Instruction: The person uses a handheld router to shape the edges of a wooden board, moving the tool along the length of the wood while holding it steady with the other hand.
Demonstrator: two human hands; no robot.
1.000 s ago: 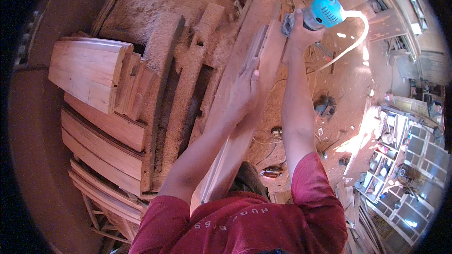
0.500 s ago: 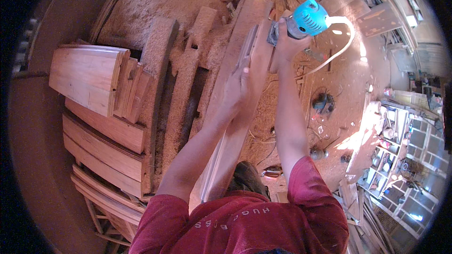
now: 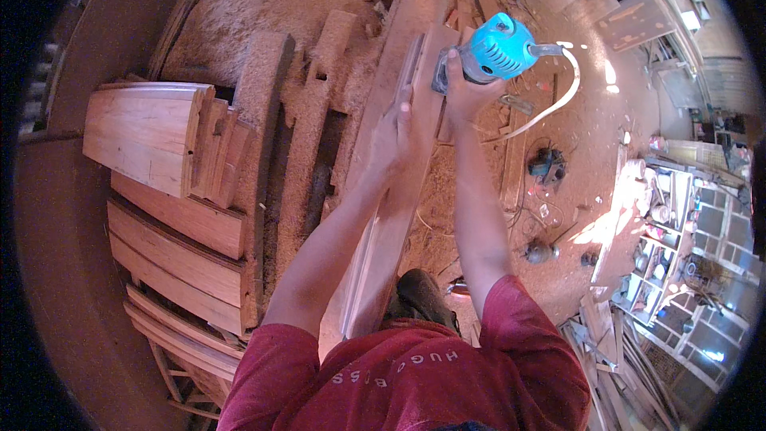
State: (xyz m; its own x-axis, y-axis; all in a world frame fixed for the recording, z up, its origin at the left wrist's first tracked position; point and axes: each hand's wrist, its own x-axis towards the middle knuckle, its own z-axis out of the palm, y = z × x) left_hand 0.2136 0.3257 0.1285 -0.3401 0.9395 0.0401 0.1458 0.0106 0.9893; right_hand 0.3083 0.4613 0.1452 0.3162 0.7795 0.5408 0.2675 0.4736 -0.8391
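Note:
My right hand (image 3: pixel 471 96) is wrapped round the base of a blue trim router (image 3: pixel 501 46) with a pale cord at its top. The router's dark base sits against the right edge of a long, narrow wooden board (image 3: pixel 391 227), near its far end; the bit is hidden. Along the board's left side, my left hand (image 3: pixel 391 136) grips it, thumb up and some fingers out of sight. The board runs from close to my body toward the far side, over a wide dusty plank (image 3: pixel 415 12).
At left, a stack of wooden boards (image 3: pixel 148 132) rests beside thick sawdust-covered beams (image 3: pixel 263 72). A dark power tool (image 3: pixel 546 166) lies on the dusty floor at right, near cords. Offcuts (image 3: pixel 614 343) are piled lower right, before a cluttered shelf (image 3: pixel 658 231).
My right hand and the router have moved left and slightly toward me. My left hand keeps its hold on the board, and the view has shifted a little.

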